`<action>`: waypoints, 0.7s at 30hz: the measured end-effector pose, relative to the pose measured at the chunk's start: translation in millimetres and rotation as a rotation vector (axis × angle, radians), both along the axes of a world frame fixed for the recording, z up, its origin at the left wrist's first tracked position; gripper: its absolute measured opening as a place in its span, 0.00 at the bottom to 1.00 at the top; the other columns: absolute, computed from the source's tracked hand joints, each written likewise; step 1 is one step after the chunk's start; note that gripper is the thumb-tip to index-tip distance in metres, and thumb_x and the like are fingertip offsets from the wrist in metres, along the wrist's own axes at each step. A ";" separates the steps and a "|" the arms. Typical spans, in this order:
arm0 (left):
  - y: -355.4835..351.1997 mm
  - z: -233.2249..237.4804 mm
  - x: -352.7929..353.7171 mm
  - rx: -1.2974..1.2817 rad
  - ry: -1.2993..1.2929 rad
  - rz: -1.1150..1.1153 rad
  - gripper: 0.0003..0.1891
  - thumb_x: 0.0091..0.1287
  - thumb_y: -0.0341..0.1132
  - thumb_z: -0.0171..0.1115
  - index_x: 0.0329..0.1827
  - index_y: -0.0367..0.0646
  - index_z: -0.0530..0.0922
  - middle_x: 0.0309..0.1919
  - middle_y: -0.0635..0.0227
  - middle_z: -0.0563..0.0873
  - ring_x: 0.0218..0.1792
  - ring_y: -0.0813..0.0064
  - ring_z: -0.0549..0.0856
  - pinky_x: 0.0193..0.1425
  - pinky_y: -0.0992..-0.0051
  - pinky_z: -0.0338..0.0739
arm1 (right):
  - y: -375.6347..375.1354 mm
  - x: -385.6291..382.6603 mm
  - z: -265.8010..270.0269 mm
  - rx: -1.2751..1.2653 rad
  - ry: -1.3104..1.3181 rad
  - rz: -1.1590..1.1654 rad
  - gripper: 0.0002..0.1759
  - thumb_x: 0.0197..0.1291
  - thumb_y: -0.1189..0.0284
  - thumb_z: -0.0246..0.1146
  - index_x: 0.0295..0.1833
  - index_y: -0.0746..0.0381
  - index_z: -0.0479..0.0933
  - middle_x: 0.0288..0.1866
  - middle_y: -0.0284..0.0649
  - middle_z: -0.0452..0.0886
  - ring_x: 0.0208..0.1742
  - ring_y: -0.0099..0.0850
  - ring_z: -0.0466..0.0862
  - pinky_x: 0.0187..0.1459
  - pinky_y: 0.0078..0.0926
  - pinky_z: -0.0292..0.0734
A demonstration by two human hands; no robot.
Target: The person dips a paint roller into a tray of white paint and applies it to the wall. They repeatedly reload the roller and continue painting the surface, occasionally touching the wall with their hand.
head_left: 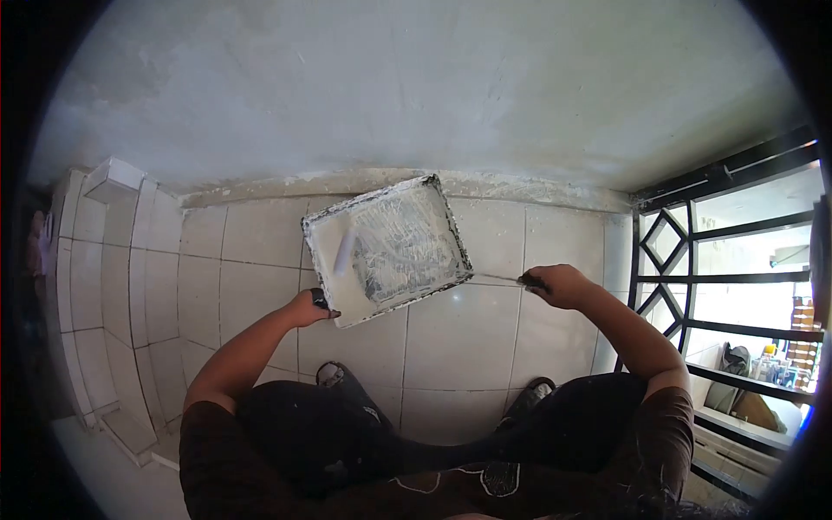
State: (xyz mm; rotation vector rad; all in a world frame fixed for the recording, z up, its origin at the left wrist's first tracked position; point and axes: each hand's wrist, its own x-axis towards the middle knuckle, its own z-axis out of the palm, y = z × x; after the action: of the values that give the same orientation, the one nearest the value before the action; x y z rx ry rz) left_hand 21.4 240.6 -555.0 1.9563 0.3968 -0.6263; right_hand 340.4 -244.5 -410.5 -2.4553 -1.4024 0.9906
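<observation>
A paint tray [463, 247] with a dark, paint-crusted rim stands tilted in my view, with white paint pooled at its left end and smeared streaks over its ribbed slope. My left hand [310, 308] is closed on the tray's lower left edge, with a dark patch by the fingers. In the pooled paint lies the white sleeve of a paint roller [345, 251]. Its thin rod runs right, over the tray's rim, to a dark handle that my right hand [556, 286] is wrapped around.
A grey, patchy wall [416, 95] rises beyond the tray, with a rough ledge along its foot. White tiles [459, 347] cover the floor. Tiled steps [117, 260] stand at left. At right is a black metal grille [689, 260]. My sandaled feet are below the tray.
</observation>
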 end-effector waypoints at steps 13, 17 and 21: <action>20.7 8.3 16.2 0.102 0.002 -0.274 0.28 0.55 0.49 0.74 0.53 0.41 0.80 0.44 0.55 0.86 0.46 0.61 0.84 0.54 0.68 0.77 | 8.2 7.4 4.3 -0.061 -0.221 0.010 0.12 0.66 0.63 0.56 0.52 0.55 0.75 0.42 0.40 0.84 0.40 0.45 0.84 0.42 0.43 0.79; 20.6 6.2 18.0 0.116 0.053 -0.256 0.28 0.53 0.47 0.76 0.52 0.39 0.79 0.45 0.55 0.86 0.47 0.61 0.84 0.55 0.68 0.76 | 6.8 2.7 3.5 -0.104 -0.235 0.062 0.12 0.67 0.62 0.56 0.51 0.55 0.75 0.42 0.39 0.83 0.39 0.44 0.84 0.40 0.42 0.79; 18.9 10.2 18.8 0.086 0.089 -0.241 0.28 0.53 0.47 0.76 0.51 0.38 0.79 0.44 0.54 0.86 0.47 0.61 0.84 0.54 0.68 0.77 | 15.1 -3.9 8.0 -0.139 -0.267 0.107 0.12 0.67 0.62 0.56 0.50 0.55 0.74 0.41 0.39 0.83 0.38 0.43 0.84 0.39 0.42 0.80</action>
State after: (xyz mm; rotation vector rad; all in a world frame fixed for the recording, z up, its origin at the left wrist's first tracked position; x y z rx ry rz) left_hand 40.2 259.5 -544.7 2.0810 0.2475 -0.8655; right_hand 336.6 -229.5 -402.5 -2.7232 -1.6100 0.8305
